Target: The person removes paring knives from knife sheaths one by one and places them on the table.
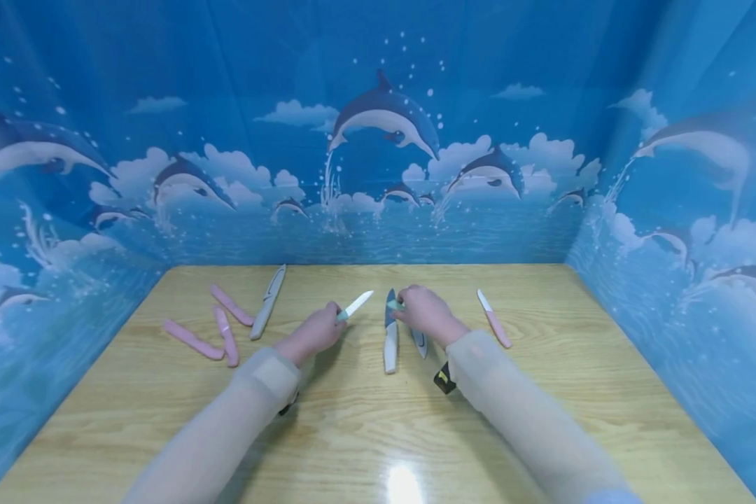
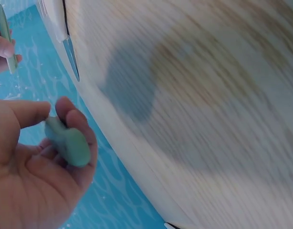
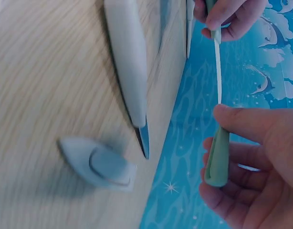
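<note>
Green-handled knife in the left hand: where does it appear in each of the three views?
Head: the green-handled knife is near the centre, in the left hand, blade pointing up and right.
Left wrist: left side, just below mid-height; only the handle is discernible.
Right wrist: upper right, the pale blade running downward.
Shared landmark: the right hand, holding another green piece.

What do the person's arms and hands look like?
Both arms wear long, plain, pale cream sleeves that end in loose cuffs. The left hand and right hand are bare, without gloves. A small black thing with a yellow mark peeks out beside the right sleeve.
</note>
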Motion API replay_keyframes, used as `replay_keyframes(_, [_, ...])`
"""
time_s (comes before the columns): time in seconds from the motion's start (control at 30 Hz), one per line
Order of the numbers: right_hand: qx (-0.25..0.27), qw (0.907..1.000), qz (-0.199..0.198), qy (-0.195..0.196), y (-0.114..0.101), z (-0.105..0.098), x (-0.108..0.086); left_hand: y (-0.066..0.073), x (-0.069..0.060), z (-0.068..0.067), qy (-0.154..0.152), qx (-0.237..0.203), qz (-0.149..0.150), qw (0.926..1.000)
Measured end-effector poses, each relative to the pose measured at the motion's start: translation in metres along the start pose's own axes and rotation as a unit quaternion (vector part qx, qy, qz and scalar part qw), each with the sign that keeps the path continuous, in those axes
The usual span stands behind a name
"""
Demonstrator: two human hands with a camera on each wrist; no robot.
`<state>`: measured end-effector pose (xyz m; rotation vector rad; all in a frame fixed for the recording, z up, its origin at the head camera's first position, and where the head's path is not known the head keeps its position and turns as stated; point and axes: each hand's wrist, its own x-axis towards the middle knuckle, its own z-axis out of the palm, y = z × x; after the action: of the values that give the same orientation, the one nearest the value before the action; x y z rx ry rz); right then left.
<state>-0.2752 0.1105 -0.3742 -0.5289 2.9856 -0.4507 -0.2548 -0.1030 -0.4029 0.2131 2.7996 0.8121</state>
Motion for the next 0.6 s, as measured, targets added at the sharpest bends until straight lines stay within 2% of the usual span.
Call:
replay_keyframes(0.17, [0.050,0.9978,0.040,-0.020,-0.007,0.003,0.006,0.004,0.001,-0.002,0.024,0.035,-0.007,0.9991])
replay_keyframes(0.33, [0.059,0.9961,0.061,-0.024,-0.014,0.010,0.013,0.009,0.001,-0.004,0.041,0.065,-0.039,0.9963])
replay_keyframes(0.6, [0.052,0.9943,0.085,-0.039,-0.029,0.023,0.020,0.012,0.005,-0.005,0.025,0.055,-0.107,0.9924])
